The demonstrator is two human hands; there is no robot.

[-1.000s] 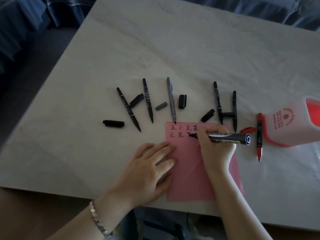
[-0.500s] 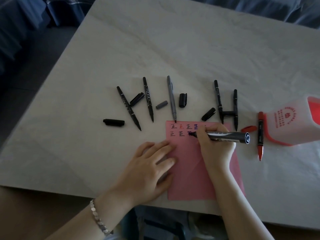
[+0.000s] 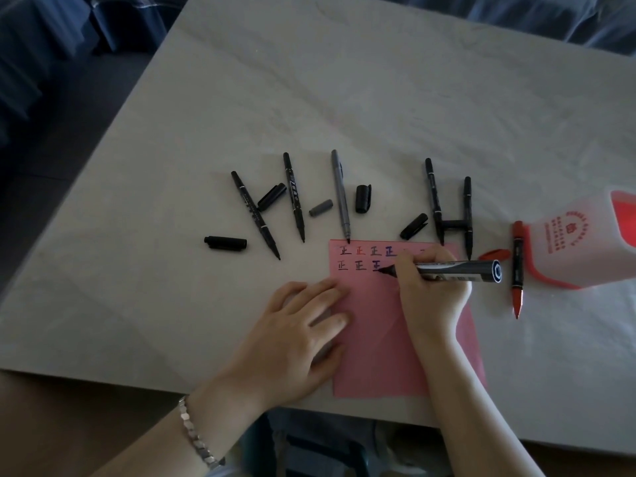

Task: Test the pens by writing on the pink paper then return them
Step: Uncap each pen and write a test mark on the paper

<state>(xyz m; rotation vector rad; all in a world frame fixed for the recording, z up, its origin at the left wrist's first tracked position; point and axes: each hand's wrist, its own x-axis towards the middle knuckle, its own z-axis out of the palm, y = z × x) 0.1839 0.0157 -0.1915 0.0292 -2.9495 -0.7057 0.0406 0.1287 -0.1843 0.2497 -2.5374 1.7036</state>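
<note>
The pink paper (image 3: 382, 342) lies at the table's near edge, with two rows of written characters along its top. My right hand (image 3: 430, 287) grips a thick black marker (image 3: 457, 269), and its tip touches the paper in the second row. Flat on the paper's left edge rests my left hand (image 3: 296, 335), fingers spread. Beyond the paper lie several uncapped black pens (image 3: 256, 215), a grey pen (image 3: 340, 194) and loose caps (image 3: 225, 243). A red pen (image 3: 517, 266) and its red cap (image 3: 494, 254) lie to the right.
A white and red plastic holder (image 3: 581, 242) lies on its side at the right, its opening facing right. The pale table (image 3: 344, 98) has its front edge just under my wrists. Dark blue fabric lies beyond the far edge.
The marker tip has moved a little within the third character of the second row, adding strokes. My left hand has stayed put on the paper.
</note>
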